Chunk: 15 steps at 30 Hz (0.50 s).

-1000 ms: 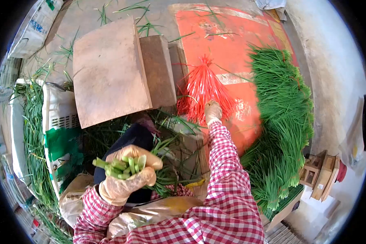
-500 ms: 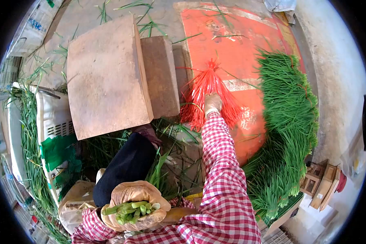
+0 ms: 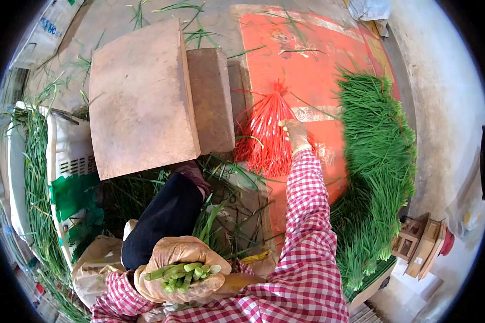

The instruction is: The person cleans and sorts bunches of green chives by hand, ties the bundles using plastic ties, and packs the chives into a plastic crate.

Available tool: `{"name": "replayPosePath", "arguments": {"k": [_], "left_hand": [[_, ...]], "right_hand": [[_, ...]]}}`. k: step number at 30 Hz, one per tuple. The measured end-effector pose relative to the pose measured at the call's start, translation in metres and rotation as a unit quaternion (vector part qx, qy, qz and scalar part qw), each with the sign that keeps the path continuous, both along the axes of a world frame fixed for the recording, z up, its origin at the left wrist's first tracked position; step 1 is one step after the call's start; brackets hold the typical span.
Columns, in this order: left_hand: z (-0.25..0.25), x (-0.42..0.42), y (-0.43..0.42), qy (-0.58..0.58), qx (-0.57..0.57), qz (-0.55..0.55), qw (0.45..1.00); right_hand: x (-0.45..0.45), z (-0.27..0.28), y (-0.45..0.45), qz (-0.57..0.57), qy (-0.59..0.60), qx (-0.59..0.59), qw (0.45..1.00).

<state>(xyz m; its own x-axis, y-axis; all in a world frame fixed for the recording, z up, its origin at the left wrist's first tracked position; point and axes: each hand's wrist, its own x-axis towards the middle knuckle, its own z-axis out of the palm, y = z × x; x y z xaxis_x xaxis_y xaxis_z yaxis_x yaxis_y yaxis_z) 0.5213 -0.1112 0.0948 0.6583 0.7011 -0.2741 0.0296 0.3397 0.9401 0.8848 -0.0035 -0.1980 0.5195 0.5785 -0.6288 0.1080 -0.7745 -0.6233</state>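
Observation:
My left hand [image 3: 178,272], in a tan glove, is closed around a bunch of green stalks [image 3: 186,275], their pale cut ends facing up. Over the red sheet, my gloved right hand [image 3: 295,133] is at the right side of a tied bundle of red plastic strands [image 3: 269,134]. Its fingers are pinched together at the bundle's edge, on what looks like a red strand; the fingertips are partly hidden. The bundle is gathered at its top and fans out toward me.
Bunches of green chives [image 3: 377,177] line the right side of the red sheet [image 3: 318,70]. A wooden stool-like block [image 3: 143,97] stands left of centre. A white crate [image 3: 73,161] with loose greens is at far left. Small wooden pieces [image 3: 423,245] lie by the wall.
My right hand has moved right and slightly down, from the middle of the red bundle to its right edge. My left hand still holds the stalks, shifting only slightly.

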Motion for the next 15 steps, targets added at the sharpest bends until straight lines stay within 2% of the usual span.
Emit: {"name": "replayPosePath", "arguments": {"k": [4, 5, 6, 7, 8, 9, 10, 13, 15], "left_hand": [[-0.006, -0.001, -0.002, -0.014, -0.065, -0.004, 0.998], [-0.007, -0.001, -0.003, -0.017, -0.079, -0.002, 0.997], [-0.007, -0.001, -0.003, -0.020, -0.088, 0.000, 0.996], [-0.008, -0.002, -0.003, -0.024, -0.099, 0.003, 0.995], [-0.006, -0.004, -0.002, -0.029, -0.107, 0.008, 0.994], [-0.006, -0.004, -0.002, -0.033, -0.119, 0.012, 0.992], [-0.005, -0.004, -0.003, -0.039, -0.126, 0.016, 0.991], [-0.007, -0.002, -0.012, -0.082, -0.197, 0.051, 0.976], [-0.014, 0.012, -0.017, -0.154, -0.304, 0.071, 0.938]], "right_hand": [[0.001, 0.013, 0.004, -0.007, -0.003, 0.062, 0.998], [0.015, -0.017, -0.001, 0.203, -0.222, 0.029, 0.953], [0.005, -0.017, -0.015, 0.350, -0.320, -0.064, 0.878], [-0.004, -0.018, -0.029, 0.502, -0.445, -0.150, 0.726], [-0.014, -0.017, -0.043, 0.602, -0.530, -0.180, 0.569], [-0.015, -0.059, -0.086, 0.540, -0.307, -0.300, 0.724], [-0.024, -0.071, -0.116, 0.495, -0.195, -0.353, 0.770], [-0.045, -0.036, -0.150, 0.605, -0.172, -0.338, 0.700], [-0.045, 0.009, -0.126, 0.647, -0.253, -0.302, 0.653]]}}
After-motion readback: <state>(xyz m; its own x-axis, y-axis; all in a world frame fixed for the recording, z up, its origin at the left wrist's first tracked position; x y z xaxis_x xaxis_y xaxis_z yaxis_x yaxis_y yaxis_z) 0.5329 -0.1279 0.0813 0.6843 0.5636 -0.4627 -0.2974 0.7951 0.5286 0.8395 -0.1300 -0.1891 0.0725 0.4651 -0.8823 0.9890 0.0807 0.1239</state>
